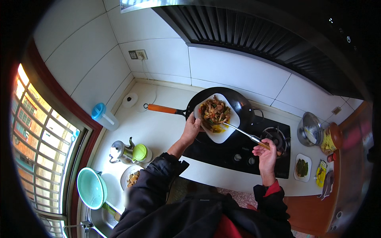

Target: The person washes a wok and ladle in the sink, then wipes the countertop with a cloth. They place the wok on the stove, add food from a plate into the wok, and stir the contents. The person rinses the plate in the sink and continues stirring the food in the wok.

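Note:
My left hand (191,129) grips the left edge of a white square plate (233,131) that I hold over a black wok (241,101). Cooked meat with vegetables (215,110) is heaped on the plate, and yellowish oil lies beside it. My right hand (266,153) holds the wooden handle of a metal cooking utensil (244,132), whose far end meets the food; the shape of that end is hard to make out. The wok rests on the left side of a black gas hob (226,156), its orange wooden handle (162,109) pointing left.
At left stand a metal kettle (119,150), a green-lidded container (140,153), a plastic jug (105,117) and a turquoise colander (91,187) near the sink (102,218). At right are a metal bowl (309,129) and a plate of greens (303,177). A range hood (253,38) hangs above.

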A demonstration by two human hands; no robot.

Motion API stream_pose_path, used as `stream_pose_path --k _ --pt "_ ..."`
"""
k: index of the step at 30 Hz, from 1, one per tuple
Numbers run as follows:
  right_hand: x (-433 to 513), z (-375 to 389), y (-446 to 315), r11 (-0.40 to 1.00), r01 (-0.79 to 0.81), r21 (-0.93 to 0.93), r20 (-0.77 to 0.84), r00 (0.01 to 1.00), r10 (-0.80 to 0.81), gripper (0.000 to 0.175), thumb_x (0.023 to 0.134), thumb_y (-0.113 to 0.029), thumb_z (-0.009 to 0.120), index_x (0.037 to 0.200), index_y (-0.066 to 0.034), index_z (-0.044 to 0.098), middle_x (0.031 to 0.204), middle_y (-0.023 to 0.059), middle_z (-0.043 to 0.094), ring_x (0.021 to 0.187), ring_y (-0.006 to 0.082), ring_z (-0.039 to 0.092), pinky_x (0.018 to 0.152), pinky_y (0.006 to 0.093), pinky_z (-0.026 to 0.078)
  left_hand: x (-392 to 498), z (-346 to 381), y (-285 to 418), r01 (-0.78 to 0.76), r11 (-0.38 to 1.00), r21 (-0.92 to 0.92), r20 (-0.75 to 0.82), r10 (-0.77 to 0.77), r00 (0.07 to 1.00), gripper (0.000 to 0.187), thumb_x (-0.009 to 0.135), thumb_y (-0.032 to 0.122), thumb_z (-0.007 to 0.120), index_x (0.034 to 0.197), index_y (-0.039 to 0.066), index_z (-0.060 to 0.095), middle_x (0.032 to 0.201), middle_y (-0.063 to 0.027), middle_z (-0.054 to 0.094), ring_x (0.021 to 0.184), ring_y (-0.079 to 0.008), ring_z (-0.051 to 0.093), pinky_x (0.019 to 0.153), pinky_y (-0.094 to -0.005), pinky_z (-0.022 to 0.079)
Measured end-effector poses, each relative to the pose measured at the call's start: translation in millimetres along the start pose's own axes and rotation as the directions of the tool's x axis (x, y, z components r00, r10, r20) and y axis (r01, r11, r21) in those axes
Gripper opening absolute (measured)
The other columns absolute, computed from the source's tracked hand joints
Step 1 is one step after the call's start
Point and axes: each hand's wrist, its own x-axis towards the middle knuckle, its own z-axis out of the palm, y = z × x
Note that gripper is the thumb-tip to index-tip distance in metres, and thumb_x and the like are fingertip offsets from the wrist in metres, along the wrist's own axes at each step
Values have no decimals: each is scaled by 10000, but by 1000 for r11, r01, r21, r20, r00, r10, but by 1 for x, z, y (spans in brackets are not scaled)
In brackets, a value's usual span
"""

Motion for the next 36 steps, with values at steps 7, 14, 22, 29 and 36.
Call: stream_pose_path --k 7,14,22,29,36 --pt "-2 16 1 991 125 -41 -24 992 -126 363 998 -335 423 1000 -25 613 787 166 704 659 258 708 601 314 570 34 5 6 -162 718 677 -177 372 911 171 912 132 513 955 5 407 877 -225 538 784 -411 563 690 -473 464" --pt "-5 27 -12 893 211 -397 132 976 -172 300 995 -226 490 963 24 654 786 141 702 673 199 707 605 270 564 56 10 22 -191 439 878 -111 575 811 245 881 122 572 1063 30 435 986 -189 575 920 -404 579 749 -490 467" --pt "-5 29 -18 443 654 -613 472 753 -459 113 890 -29 610 985 -12 667 864 93 706 762 158 701 668 281 547 53 6 34 -196 426 883 -78 545 835 277 896 122 561 1137 31 460 1025 -198 610 907 -421 588 745 -499 466" --pt "-8 8 -58 896 298 -328 41 953 -302 334 1012 -221 435 978 36 645 764 183 700 611 247 703 559 295 570 61 -28 17 -168 795 583 -274 387 881 282 980 176 455 1175 -27 461 987 -255 606 879 -389 612 808 -432 484" --pt "-12 -2 -91 882 364 -298 32 928 -372 367 1015 -272 417 967 23 630 705 170 681 538 221 674 495 269 540 68 -36 -31 -106 973 206 -371 178 911 479 983 194 438 1355 -105 399 1204 -247 588 1086 -281 575 938 -347 457"
